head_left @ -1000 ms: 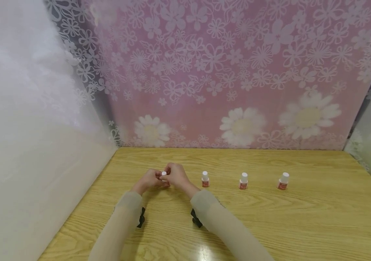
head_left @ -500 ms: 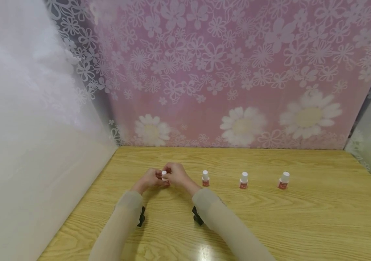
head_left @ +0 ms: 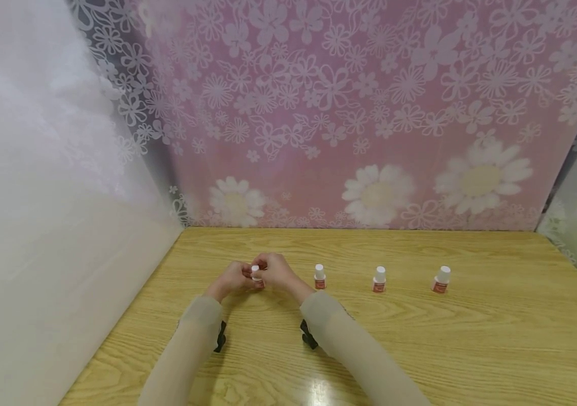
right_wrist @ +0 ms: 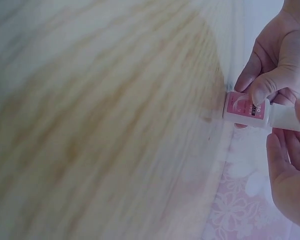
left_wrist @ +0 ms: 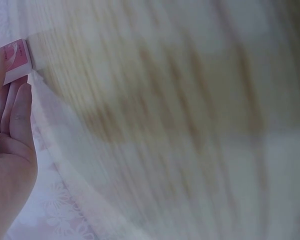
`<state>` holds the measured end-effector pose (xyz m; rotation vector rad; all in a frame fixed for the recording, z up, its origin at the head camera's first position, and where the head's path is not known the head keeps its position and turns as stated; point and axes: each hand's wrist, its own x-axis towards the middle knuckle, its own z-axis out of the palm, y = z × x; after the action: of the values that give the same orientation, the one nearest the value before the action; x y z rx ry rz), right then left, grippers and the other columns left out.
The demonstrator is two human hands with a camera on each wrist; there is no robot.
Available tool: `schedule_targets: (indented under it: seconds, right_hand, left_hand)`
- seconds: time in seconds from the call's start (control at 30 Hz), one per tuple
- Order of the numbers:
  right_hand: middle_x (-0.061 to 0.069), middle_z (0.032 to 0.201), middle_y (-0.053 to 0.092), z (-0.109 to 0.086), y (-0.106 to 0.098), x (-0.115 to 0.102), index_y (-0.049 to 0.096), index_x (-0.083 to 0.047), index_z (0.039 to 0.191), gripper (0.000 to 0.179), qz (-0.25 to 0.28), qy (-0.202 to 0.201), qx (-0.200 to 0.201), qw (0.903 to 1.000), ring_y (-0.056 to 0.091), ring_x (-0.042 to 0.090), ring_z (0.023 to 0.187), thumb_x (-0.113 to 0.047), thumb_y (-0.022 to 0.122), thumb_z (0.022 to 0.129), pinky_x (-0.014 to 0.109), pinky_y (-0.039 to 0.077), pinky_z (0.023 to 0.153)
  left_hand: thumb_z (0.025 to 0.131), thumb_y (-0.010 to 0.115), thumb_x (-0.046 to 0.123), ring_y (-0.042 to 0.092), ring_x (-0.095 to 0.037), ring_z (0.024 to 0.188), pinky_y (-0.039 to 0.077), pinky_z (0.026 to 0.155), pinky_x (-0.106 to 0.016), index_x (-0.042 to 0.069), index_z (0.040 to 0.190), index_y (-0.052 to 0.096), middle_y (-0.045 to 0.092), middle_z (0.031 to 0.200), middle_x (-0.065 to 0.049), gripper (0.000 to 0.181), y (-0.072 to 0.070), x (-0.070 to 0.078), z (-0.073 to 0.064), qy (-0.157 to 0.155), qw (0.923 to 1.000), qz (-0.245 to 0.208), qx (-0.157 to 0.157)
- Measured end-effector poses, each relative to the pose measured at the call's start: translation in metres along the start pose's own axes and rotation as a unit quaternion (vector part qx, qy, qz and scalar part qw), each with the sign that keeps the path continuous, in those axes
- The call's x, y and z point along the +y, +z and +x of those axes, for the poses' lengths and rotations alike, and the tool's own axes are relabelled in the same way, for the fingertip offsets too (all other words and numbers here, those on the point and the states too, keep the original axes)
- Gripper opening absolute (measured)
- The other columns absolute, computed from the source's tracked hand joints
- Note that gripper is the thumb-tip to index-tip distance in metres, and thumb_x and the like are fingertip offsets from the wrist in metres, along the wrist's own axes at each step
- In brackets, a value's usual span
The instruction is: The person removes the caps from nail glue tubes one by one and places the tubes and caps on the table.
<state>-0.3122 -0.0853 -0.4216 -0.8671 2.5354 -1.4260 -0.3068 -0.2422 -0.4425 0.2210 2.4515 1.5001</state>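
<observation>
Small white bottle (right_wrist: 244, 109) with a red label, held in both hands toward the left of the surface (head_left: 420, 349).
The left grip (head_left: 231, 279) is closed around its body; the right grip (head_left: 275, 272) pinches its white cap (right_wrist: 285, 117). Three similar bottles (head_left: 379, 280) stand in a row to the right on the wood-grain surface. Behind rises a pink flowered sheet (head_left: 318, 113), with a pale sheet (head_left: 65, 225) at left.

Bottle (right_wrist: 246, 119) partly covered; wrist views cropped.
In the head view, the bottle is partly masked by the left hand (head_left: 231, 281) and right hand (head_left: 275, 272); its print cannot be read there. Bench (left_wrist: 165, 125) grain is blurred in both wrist views.
</observation>
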Motion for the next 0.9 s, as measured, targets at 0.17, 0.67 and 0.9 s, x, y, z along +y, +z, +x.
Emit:
schedule_targets:
  seconds: [0.17,0.67,0.9]
  right_hand:
    - [0.000,0.080,0.059,0.0000,0.0015,0.0003,0.061,-0.005,0.090,0.017,0.008,0.009,0.021,0.9997,0.055,0.012,0.074,-0.012,0.070,0.077,0.025,0.045,0.064]
    - [-0.001,0.071,0.057,0.0011,0.0021,-0.0007,0.059,-0.005,0.080,0.015,-0.005,0.010,0.051,0.9986,0.053,0.010,0.066,-0.011,0.071,0.075,0.023,0.043,0.059]
    - [-0.001,0.074,0.059,0.0023,0.0019,0.0000,0.060,-0.005,0.081,0.011,-0.003,0.002,0.043,0.9991,0.056,0.010,0.071,-0.008,0.069,0.077,0.022,0.044,0.064]
  left_hand:
    - [0.077,0.063,-0.007,0.062,-0.021,0.078,0.048,0.071,-0.031,-0.006,0.092,0.064,0.066,0.083,-0.013,0.015,0.0002,-0.0012,-0.0007,-0.004,1.0000,-0.006,-0.003]
    - [0.077,0.065,-0.004,0.062,-0.025,0.078,0.048,0.069,-0.032,-0.008,0.089,0.063,0.065,0.082,-0.017,0.013,0.0002,-0.0010,0.0003,0.010,0.9999,-0.008,-0.006]
    - [0.077,0.066,-0.003,0.063,-0.022,0.078,0.049,0.070,-0.031,-0.009,0.093,0.063,0.066,0.083,-0.016,0.018,-0.0005,-0.0026,0.0013,0.016,0.9997,-0.013,-0.008]
